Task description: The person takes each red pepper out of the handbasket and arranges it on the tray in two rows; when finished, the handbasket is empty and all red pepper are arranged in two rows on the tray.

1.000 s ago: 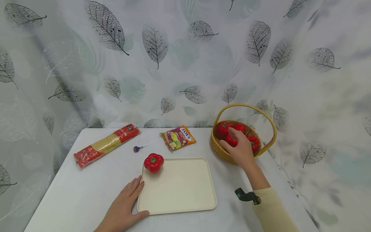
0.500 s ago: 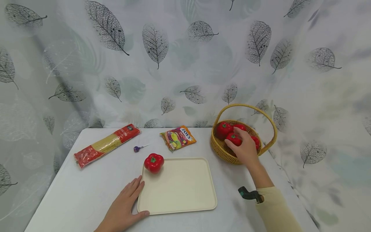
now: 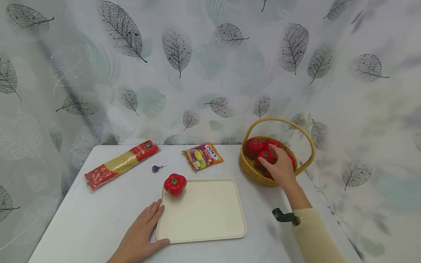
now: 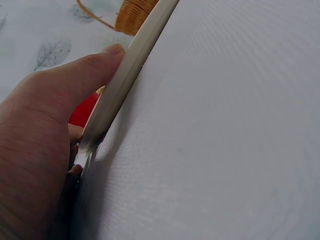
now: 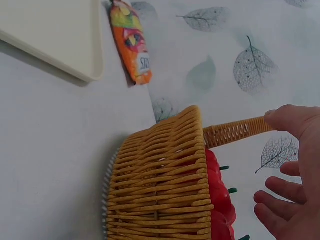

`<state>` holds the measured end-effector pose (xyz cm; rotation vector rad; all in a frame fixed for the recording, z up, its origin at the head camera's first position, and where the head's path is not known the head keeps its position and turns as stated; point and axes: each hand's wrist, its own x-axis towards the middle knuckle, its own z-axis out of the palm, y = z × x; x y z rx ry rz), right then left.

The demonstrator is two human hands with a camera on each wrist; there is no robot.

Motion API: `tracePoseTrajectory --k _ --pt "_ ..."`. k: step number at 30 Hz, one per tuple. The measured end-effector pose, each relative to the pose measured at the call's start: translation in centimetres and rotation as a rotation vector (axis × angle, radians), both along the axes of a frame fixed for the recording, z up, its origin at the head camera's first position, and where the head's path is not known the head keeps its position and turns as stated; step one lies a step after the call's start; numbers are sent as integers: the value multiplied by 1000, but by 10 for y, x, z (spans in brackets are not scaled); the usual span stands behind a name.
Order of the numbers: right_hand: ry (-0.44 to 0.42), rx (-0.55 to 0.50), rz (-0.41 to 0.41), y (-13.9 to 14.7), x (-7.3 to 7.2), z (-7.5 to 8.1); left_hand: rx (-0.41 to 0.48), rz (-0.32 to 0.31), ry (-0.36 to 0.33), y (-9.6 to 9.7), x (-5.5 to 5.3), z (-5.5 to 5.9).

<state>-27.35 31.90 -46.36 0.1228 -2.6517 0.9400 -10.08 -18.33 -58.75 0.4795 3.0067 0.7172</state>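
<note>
A cream tray (image 3: 204,212) lies on the table, with a red bell pepper (image 3: 175,185) at its far left corner. My left hand (image 3: 139,232) rests at the tray's near left corner, straight fingers along the left rim and thumb touching the near rim. At the right stands a wicker basket (image 3: 254,177) of several red bell peppers (image 3: 254,147). Over it is my right hand (image 3: 282,166), thumb and fingers spread about one pepper (image 3: 267,157). In the right wrist view that hand (image 5: 295,185) shows parted fingers, apart from the peppers (image 5: 220,200).
A red and yellow pack of noodles (image 3: 121,165) lies at the back left. Beside it is a purple lollipop (image 3: 155,168). An orange candy bag (image 3: 203,156) lies behind the tray. The basket's tall handle (image 3: 279,119) arches over the peppers. A leaf-patterned curtain hangs behind the table.
My right hand has shifted slightly right over the basket, and more of the pepper between its thumb and fingers shows. My left hand and the tray have not moved.
</note>
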Motion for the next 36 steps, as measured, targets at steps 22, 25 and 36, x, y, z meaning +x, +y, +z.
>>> tracePoseTrajectory --k 22,25,36 --pt "-112 112 -61 9 -21 -12 13 -11 42 -2 0 -1" --pt "-124 122 -66 10 -23 -13 16 -8 29 -2 -1 -2" --pt "-171 169 -85 12 -28 -18 12 -10 -10 -1 -2 -1"
